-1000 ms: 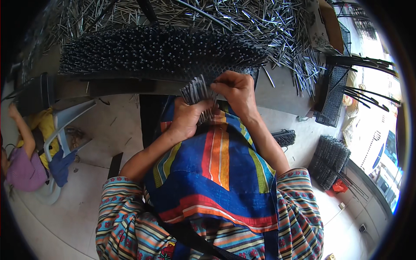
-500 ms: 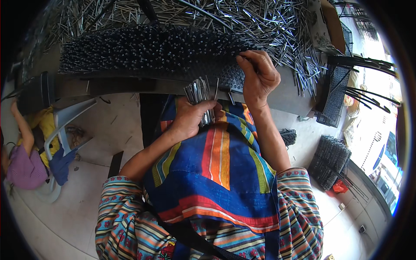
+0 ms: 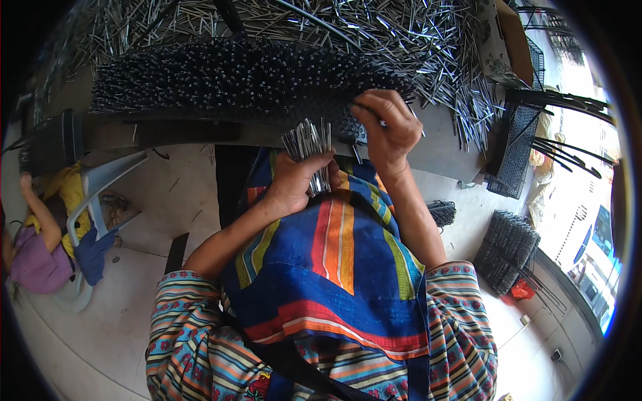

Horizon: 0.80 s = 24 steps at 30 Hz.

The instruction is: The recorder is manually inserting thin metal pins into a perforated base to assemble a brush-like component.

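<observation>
- While the left hand (image 3: 294,180) is closed around a bundle of thin, straight, silver metal rods (image 3: 313,144), the right hand (image 3: 388,123) is raised near the right end of a long black tray with small round holes (image 3: 353,128).
- The fingers of the right hand are bent, with the thumb near the fingertips; I cannot tell if something is between them.
- The bundle stands a little tilted, its upper ends spread slightly, in front of the tray and above a blue cloth apron with red, orange and green stripes (image 3: 378,260).
- Many thin dark rods with shiny ends (image 3: 214,80) stand upright, very close together, in the tray.
- Behind the tray, a wide heap of loose silver rods (image 3: 435,53) lies on the grey surface (image 3: 435,157).
- A cardboard box (image 3: 516,43) stands to the right of the heap.
</observation>
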Tool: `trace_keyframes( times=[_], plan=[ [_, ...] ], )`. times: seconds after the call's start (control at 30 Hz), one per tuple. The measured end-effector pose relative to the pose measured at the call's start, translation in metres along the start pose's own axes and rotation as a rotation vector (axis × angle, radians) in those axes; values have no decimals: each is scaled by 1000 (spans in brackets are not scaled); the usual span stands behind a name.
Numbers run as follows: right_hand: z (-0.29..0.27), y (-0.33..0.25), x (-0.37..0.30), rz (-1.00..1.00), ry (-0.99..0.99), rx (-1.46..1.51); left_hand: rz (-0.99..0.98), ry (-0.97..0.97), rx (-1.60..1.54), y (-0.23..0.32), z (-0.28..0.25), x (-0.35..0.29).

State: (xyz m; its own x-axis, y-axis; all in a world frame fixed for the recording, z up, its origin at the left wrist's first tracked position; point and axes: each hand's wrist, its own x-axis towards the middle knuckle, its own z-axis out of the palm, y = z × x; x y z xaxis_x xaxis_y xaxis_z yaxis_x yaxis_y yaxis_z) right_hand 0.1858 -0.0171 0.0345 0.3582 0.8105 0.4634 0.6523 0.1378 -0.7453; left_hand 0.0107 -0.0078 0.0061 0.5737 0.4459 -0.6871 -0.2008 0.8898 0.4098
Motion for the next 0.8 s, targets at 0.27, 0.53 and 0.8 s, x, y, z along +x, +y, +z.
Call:
trace_keyframes(
  times=[0.27, 0.53, 0.8],
  plan=[
    [7, -4, 9, 77, 84, -30, 38, 9, 234, 2, 2, -9],
    [11, 5, 2, 90, 28, -158, 69, -18, 205, 6, 6, -11],
    [-15, 22, -41, 93, 161, -279, -78, -258, 348, -2, -18, -13]
  ],
)
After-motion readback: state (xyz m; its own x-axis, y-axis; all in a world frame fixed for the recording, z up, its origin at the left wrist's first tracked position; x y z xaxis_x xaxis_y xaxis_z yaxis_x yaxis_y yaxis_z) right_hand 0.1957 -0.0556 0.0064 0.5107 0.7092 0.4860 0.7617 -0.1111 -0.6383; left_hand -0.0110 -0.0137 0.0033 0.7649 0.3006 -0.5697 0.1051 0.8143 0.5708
